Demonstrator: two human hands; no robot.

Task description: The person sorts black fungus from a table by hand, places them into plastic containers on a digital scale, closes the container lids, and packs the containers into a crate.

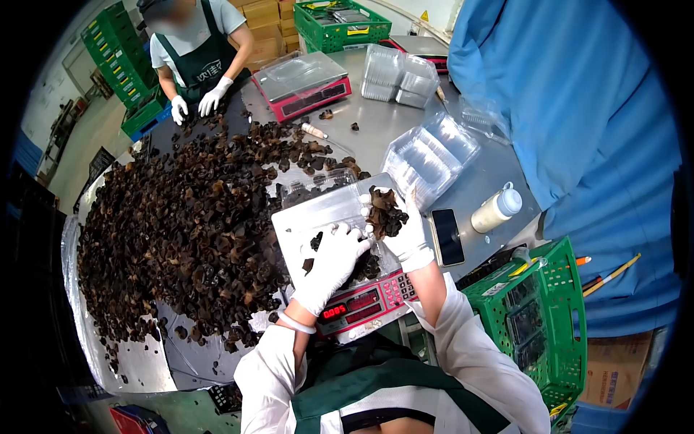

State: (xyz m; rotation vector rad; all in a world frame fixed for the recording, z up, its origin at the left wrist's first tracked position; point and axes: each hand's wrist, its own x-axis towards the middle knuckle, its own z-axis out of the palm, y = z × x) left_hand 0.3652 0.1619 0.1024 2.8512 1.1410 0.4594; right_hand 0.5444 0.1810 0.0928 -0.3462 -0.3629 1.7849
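My right hand [410, 235], in a white glove, is closed around a clump of dark dried wood ear mushrooms [386, 213] above the right side of a red and white digital scale [387, 296]. My left hand [334, 262], also gloved, is over the scale's pale plate [289, 226], its fingers apart and slightly bent toward the right hand. A few mushroom pieces [309, 266] show beside the left hand, and more [367, 267] lie between the hands, partly hidden. Red digits on the display [335, 311] appear to read 0.085.
A wide mushroom heap [188, 224] covers the table's left. Clear plastic boxes [432, 155], a phone [447, 237] and a bottle [497, 208] sit rightward. A green crate [571, 311] stands at lower right. Across the table, a co-worker's gloved hands [215, 96] touch the heap near another scale [303, 83].
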